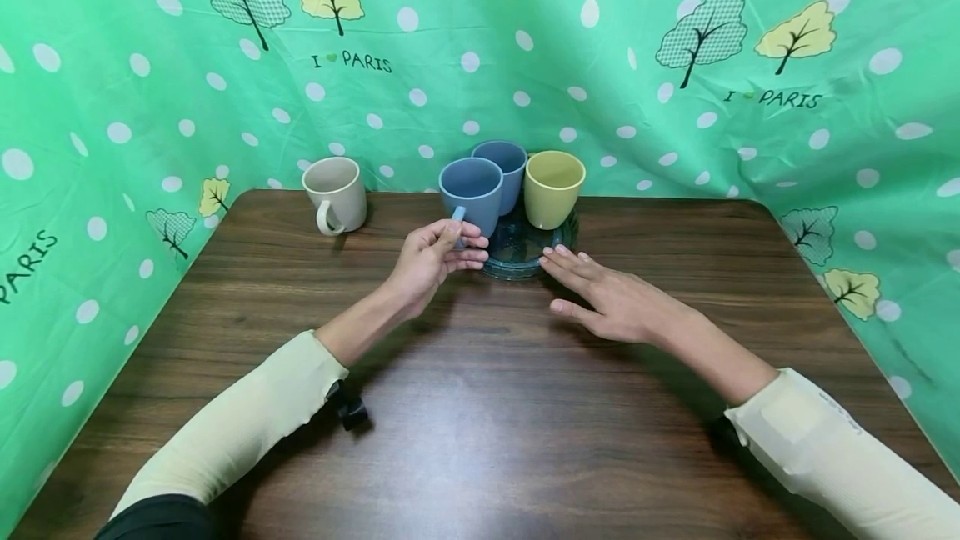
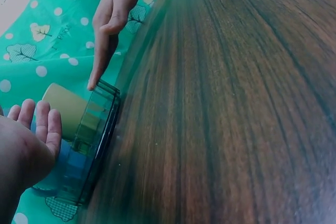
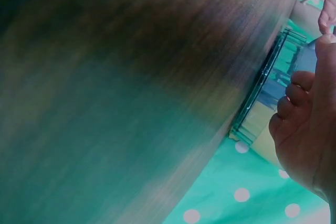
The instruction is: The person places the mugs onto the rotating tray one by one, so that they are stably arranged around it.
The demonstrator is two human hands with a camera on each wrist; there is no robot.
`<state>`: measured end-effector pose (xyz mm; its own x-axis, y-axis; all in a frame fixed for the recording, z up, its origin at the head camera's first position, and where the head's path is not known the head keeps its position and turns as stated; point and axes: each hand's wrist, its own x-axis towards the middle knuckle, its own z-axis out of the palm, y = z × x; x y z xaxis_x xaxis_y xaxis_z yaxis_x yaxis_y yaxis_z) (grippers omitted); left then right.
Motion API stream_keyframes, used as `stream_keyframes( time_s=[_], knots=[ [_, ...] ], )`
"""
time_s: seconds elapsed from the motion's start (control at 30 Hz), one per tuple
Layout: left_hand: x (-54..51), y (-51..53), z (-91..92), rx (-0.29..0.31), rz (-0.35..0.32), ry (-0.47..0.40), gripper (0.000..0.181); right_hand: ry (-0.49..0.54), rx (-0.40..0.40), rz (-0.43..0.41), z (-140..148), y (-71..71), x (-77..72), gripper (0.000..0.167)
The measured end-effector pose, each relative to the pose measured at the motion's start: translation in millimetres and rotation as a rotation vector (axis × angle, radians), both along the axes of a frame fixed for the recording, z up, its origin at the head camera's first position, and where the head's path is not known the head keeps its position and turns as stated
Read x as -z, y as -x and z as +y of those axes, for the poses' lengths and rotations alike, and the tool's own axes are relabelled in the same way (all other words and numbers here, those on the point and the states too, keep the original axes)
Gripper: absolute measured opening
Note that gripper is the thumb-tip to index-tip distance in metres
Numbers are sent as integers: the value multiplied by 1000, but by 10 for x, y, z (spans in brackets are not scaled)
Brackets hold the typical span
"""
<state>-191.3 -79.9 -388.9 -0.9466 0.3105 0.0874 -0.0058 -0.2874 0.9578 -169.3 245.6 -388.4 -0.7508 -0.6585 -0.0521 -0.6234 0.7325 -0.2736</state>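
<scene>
My left hand (image 1: 426, 267) pinches the handle of a blue mug (image 1: 471, 188) between thumb and fingers. This mug stands upright at the left side of a round, dark bluish glass tray (image 1: 513, 268); whether its base touches the tray is hidden. Behind it, partly covered, is a second blue mug (image 1: 513, 180). A yellow mug (image 1: 553, 197) occupies the tray's right side. With fingers straight, my right hand (image 1: 622, 300) reaches the tray's front right rim, its fingertips at or touching the edge. In the left wrist view the tray's clear side wall (image 2: 107, 95) shows beside those fingertips.
A whitish mug (image 1: 337, 197) stands on the wooden table (image 1: 465, 407) at the back left, handle facing forward. A green curtain (image 1: 465, 32) with white dots and trees hangs right behind the table's back edge and along both sides.
</scene>
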Motion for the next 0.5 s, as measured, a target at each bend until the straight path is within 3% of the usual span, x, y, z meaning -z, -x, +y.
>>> stream_keyframes(
  time_s=[0.5],
  knots=[
    [83,-18,157,-42,-75,27,41,9,8,-14,-11,1,-9,73]
  ],
)
